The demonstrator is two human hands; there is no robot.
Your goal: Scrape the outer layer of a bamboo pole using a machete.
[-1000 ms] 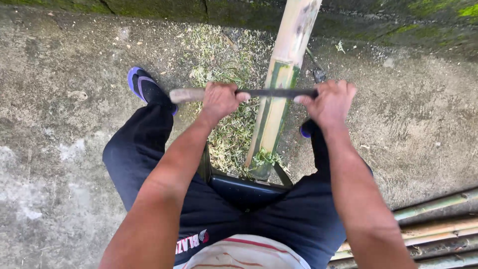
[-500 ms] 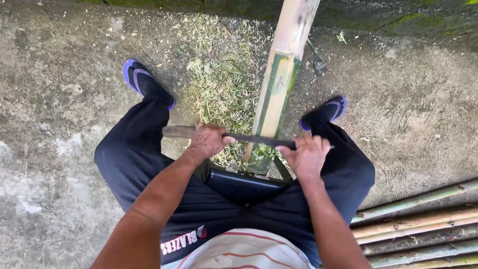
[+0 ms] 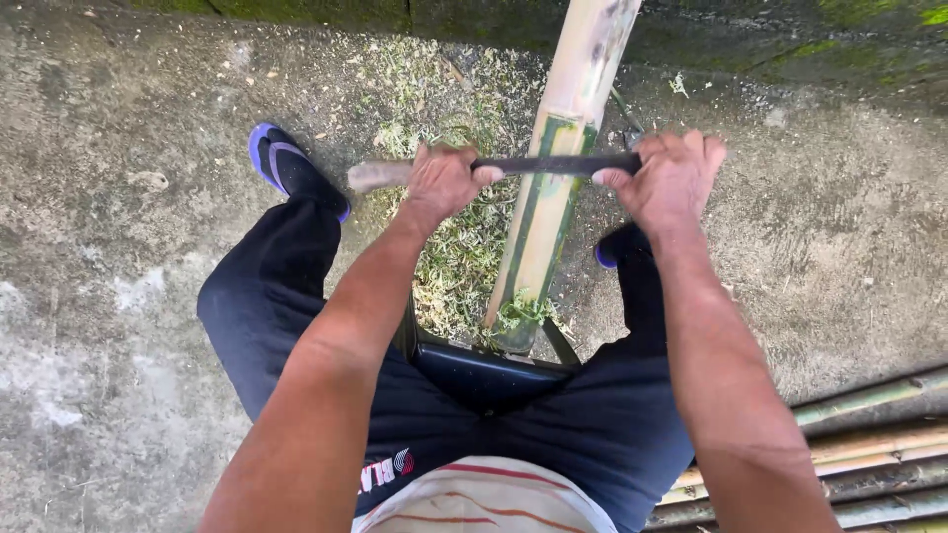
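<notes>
While I scan from the left, first comes bare concrete floor (image 3: 109,326), rough and stained, w/ a blue-edged sandal (image 3: 286,170) on the left foot, toe pointing up-left. Next to it, the wooden handle end (image 3: 370,176) of the blade tool sticks out past the left hand (image 3: 444,183); that hand's fingers are wrapped tight round the handle, knuckles up. Under and behind it a heap of green-yellow shavings (image 3: 449,266) covers the ground between the legs, reaching up toward the mossy wall (image 3: 316,12) at the top edge.

Centre: the bamboo pole (image 3: 543,212) runs from the top of the view down to the black seat edge (image 3: 484,367), tilted slightly, lower end just at the seat w/ shavings clumped round it. Part of its skin is green, rest is pale and stripped. The dark blade (image 3: 553,164) lies straight across the pole, touching it approx at the line where green meets pale. The pole hides the ground right behind it.

Right of the pole, the right hand (image 3: 667,183) is closed over the blade's far end, fingers curled on top, thumb underneath; it blocks the tip, so I can't tell its shape. Below it the right foot is mostly hidden by the leg. Far right, bottom corner: several more bamboo poles (image 3: 869,444) lie side by side, well apart from the hands.
</notes>
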